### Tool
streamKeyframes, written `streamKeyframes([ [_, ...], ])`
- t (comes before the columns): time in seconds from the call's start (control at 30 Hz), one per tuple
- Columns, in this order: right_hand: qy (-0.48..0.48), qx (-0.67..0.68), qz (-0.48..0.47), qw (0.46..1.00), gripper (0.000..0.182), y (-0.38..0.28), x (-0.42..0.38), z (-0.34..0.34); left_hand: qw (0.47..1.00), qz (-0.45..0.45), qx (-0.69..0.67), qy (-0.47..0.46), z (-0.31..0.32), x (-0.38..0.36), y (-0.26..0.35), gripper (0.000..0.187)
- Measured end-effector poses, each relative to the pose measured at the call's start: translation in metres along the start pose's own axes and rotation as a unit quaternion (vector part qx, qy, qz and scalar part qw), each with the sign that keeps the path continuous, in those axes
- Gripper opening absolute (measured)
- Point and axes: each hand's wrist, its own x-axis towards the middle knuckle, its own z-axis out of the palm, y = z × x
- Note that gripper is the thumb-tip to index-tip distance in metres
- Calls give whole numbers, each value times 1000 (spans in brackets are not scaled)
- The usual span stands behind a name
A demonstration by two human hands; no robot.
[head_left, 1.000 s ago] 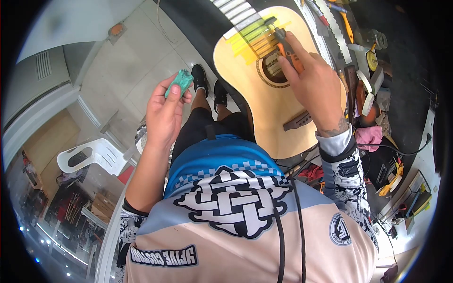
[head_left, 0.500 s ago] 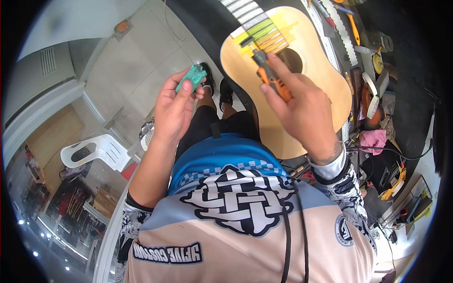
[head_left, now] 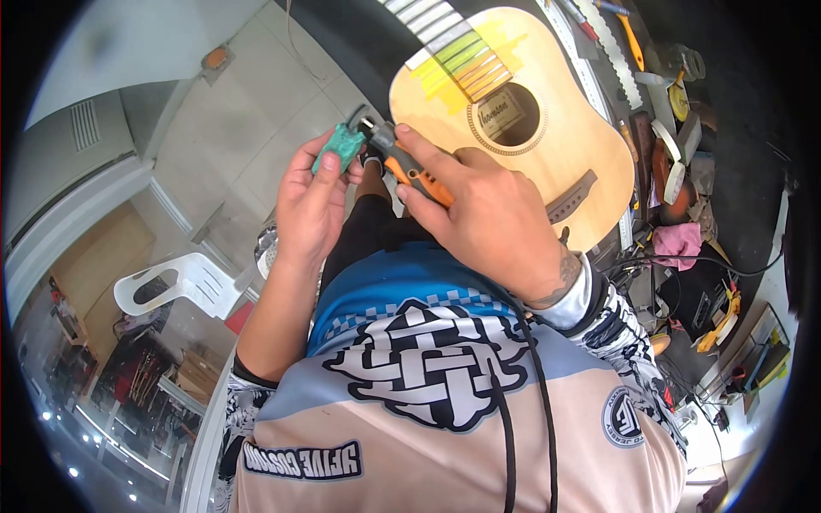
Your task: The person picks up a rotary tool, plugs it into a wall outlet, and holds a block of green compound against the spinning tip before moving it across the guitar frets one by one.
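Observation:
My left hand [head_left: 310, 201] pinches a green waxy lump [head_left: 340, 148] between thumb and fingers. My right hand [head_left: 496, 214] is wrapped around an orange-and-grey rotary tool [head_left: 419, 178], forefinger laid along its body. The tool's grey wheel [head_left: 357, 116] is at the upper end of the lump; whether they touch is hard to tell. Right of the tool lies an acoustic guitar [head_left: 590, 111] with a pale wood top, partly hidden by my right hand. Yellow patches [head_left: 428, 81] cover the top around the end of its striped fretboard [head_left: 440, 38].
Beyond the guitar, the dark bench holds a toothed strip [head_left: 611, 51], a yellow-handled brush [head_left: 631, 41], a glass jar [head_left: 691, 64], a pink cloth [head_left: 677, 245] and cables. A white plastic chair [head_left: 184, 282] stands on the left.
My right hand has brought the rotary tool left, from over the fretboard end to the green lump. The guitar's sound hole and bridge now show. My left hand still holds the lump.

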Motion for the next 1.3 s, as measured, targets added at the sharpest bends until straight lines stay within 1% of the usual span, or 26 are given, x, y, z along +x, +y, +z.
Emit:
streamKeyframes([
  [0.23,4,-4,2,1000,53,2,0,1,1000,-3,25,2,-5,-2,2,35],
  [0.37,51,-74,17,996,51,23,3,-4,1000,3,20,12,-10,-2,1,36],
  [0.47,78,-138,47,986,50,47,5,-12,999,1,24,22,-12,-4,3,35],
  [0.5,96,-153,38,983,50,59,6,-13,999,0,24,24,-13,-4,3,35],
  [0.63,88,-188,50,977,50,71,7,-17,999,-2,26,25,-16,-6,2,35],
  [0.73,80,-193,47,977,53,67,4,-15,999,-6,27,25,-16,-7,1,35],
  [1.03,74,-187,18,979,52,67,3,-13,999,-2,34,28,-15,-7,-1,35],
  [1.3,96,-202,36,974,50,78,9,-22,999,-6,25,32,-14,-6,-1,35],
])
